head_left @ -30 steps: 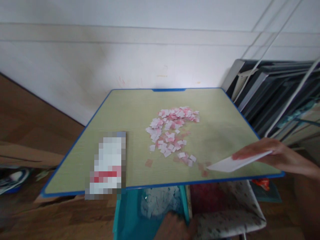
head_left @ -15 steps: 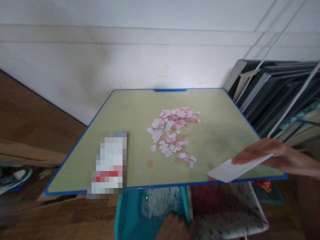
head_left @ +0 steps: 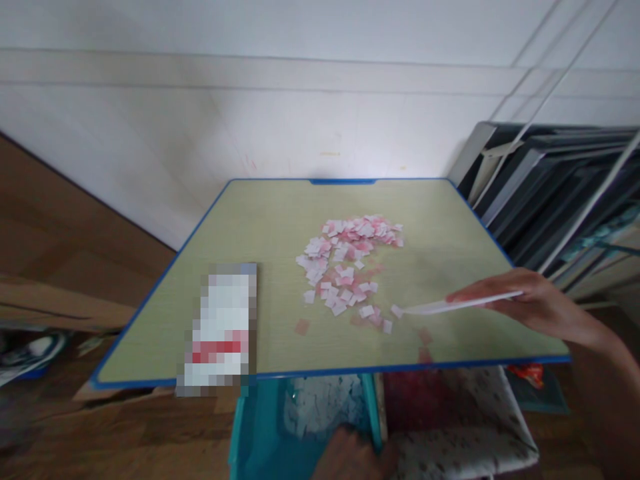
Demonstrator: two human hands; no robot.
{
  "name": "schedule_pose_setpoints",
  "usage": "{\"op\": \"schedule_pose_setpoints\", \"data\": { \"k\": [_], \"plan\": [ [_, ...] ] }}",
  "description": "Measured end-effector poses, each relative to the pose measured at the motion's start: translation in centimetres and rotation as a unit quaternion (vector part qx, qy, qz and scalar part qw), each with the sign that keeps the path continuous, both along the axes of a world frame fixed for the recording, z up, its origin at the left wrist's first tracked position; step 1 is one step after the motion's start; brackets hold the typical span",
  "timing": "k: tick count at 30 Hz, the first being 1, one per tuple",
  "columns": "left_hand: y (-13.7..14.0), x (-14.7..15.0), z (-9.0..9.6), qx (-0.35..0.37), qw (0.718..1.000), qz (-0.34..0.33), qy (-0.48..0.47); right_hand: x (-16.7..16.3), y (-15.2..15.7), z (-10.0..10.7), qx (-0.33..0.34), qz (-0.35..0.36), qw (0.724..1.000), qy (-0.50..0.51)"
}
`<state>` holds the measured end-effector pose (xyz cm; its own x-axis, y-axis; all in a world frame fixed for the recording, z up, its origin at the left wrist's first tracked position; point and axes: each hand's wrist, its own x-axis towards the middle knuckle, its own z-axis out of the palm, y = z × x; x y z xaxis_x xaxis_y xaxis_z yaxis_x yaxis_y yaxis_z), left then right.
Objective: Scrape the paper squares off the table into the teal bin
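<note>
Pale green, the rectangular tabletop [head_left: 270,220] with a blue rim stands against a white wall [head_left: 275,120] in the head view. Across its middle lies a loose, curving scatter of small, square white and pink paper-like pieces [head_left: 363,230], heaped thickest toward the back and thinning toward the front. On the right, the bare right hand [head_left: 530,307] has its grip clamped on a thin, flat white card [head_left: 460,305], thumb side up, the card's far end pointing inward just beside an outlying square; whether they touch I cannot tell. The blurred left hand [head_left: 350,459] is low in front, below the front edge, over a teal plastic bin [head_left: 250,427] holding whitish pieces [head_left: 323,400]; whether its grip is apart or together cannot be told. Right of that bin is a white, dark-speckled lined container [head_left: 505,433], reddish inside. A pixelated white rectangular item with a red band [head_left: 220,313] lies at the tabletop's front left. Dark flat panels [head_left: 570,173] lean beyond the right edge.
</note>
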<state>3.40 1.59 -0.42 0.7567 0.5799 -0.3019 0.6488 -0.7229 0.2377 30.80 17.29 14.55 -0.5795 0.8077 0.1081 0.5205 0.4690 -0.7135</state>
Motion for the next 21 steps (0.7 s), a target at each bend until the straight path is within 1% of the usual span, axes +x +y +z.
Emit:
{"op": "schedule_pose_setpoints", "data": {
  "k": [4, 6, 9, 14, 21],
  "plan": [
    [0.2, 0.0, 0.0, -0.013, 1.0, -0.006, 0.012, 0.6, -0.8, -0.3, 0.016, -0.064, 0.998, -0.009],
    [0.2, 0.0, 0.0, -0.017, 1.0, -0.009, 0.018, 0.7, -1.0, -0.5, 0.031, -0.079, 0.996, 0.001],
    [0.3, -0.1, 0.2, -0.015, 1.0, -0.013, 0.02, 0.6, -1.0, -0.4, 0.038, -0.072, 0.997, 0.007],
    [0.4, 0.0, 0.5, -0.014, 1.0, -0.015, 0.02, 0.0, -0.3, -0.2, 0.006, -0.055, 0.998, -0.022],
    [0.3, 0.0, 0.4, -0.027, 0.999, -0.009, 0.021, 0.4, -0.3, -1.3, 0.023, -0.158, 0.987, -0.03]
  ]
}}
